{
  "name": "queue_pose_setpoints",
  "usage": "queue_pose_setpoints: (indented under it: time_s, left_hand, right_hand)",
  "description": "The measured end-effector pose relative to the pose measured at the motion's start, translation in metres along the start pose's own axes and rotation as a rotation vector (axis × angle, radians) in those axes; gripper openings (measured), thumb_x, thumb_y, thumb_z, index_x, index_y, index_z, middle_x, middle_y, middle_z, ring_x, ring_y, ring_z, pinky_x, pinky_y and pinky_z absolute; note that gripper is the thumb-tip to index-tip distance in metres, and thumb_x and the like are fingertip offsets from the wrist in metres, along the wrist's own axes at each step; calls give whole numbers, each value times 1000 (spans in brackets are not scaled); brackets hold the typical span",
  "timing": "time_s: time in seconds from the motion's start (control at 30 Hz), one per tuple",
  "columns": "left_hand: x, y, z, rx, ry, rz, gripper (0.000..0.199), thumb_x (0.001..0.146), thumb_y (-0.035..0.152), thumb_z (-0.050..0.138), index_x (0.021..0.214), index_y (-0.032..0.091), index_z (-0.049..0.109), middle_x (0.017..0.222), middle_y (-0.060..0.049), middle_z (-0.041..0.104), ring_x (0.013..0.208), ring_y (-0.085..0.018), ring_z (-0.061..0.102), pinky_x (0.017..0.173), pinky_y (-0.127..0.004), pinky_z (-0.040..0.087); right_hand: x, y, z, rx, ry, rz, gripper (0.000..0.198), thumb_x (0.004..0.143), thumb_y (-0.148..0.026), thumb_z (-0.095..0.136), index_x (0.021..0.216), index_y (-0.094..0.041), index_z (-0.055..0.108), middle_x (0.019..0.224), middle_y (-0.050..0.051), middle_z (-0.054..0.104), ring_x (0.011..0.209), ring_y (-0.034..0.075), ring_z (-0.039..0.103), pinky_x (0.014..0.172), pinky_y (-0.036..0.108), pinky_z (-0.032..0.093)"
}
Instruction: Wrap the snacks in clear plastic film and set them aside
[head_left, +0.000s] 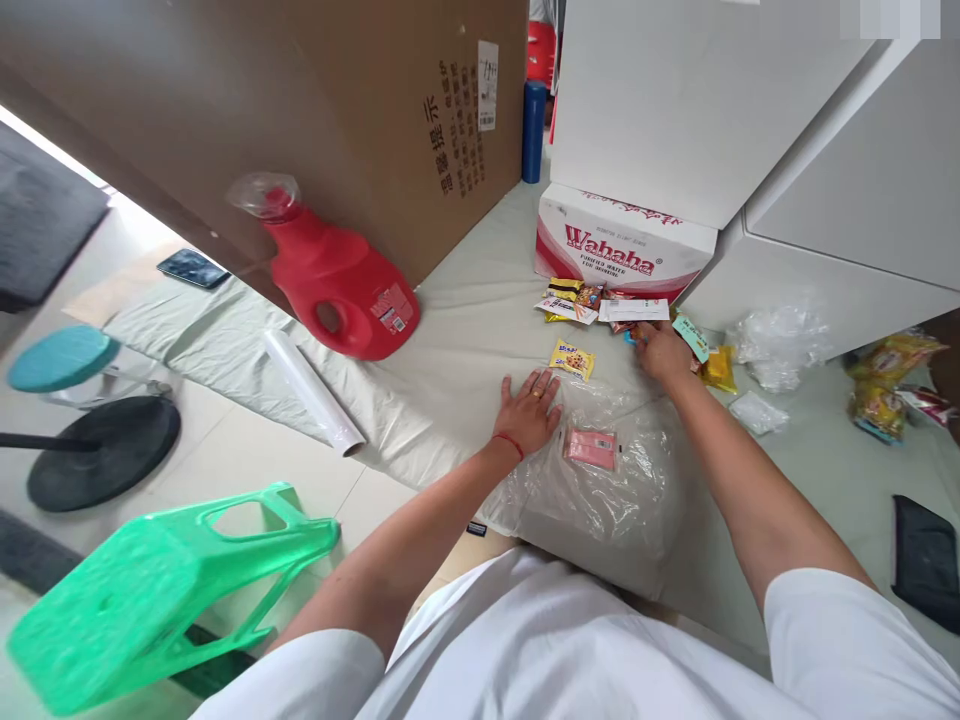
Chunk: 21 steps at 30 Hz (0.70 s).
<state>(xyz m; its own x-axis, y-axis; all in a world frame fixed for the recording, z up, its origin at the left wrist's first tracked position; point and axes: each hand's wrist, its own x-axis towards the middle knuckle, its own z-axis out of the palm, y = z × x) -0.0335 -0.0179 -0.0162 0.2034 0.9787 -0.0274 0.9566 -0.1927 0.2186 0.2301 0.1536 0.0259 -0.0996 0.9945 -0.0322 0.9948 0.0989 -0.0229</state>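
Probably the snack packs (pixel 718 370) are light and slippery, so pinch an edge. Left hand (pixel 530 412) lies spread; right hand (pixel 663 350), can't tell.

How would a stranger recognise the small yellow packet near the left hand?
Start from the white Wahaha box, with snack packets clustered before it. Between them and the left hand lies the small yellow packet, set apart, unlike the clustered yellow ones.

My left forearm (pixel 420 525) slants forward and inward, the left grip (pixel 529 412) palm down, fingers extended and slightly parted. My right forearm (pixel 739 465) reaches farther forward, the right grip (pixel 663 352) angled downward, fingertips partly hidden.
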Motion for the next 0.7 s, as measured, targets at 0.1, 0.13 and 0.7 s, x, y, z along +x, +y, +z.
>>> queue_pose_setpoints:
  time_s: [0.1,0.13,0.7]
  left_hand:
    - [0,-1,0,20,-6,-1,61,108,49,23,166,31,33,175,-1,27,163,-28,23,131,-68,15]
    - [0,-1,1,20,-5,0,61,108,49,23,166,31,33,175,-1,27,163,-28,23,131,-68,14]
    - [-1,0,2,-5,23,11,61,108,46,25,165,27,36,174,-4,31,162,-30,26,129,-71,15]
  right_hand:
    - [2,-6,4,-18,-4,-11,58,103,-46,45,152,-18,53,155,21,50,124,37,62,96,45,53]
    - [2,-8,6,-24,-18,-16,60,103,-49,45,151,-15,53,154,22,51,124,38,62,97,46,53]
    - [-93,-6,10,-30,-77,-162,49,105,-35,39,146,-18,60,148,17,60,121,33,65,90,41,55]
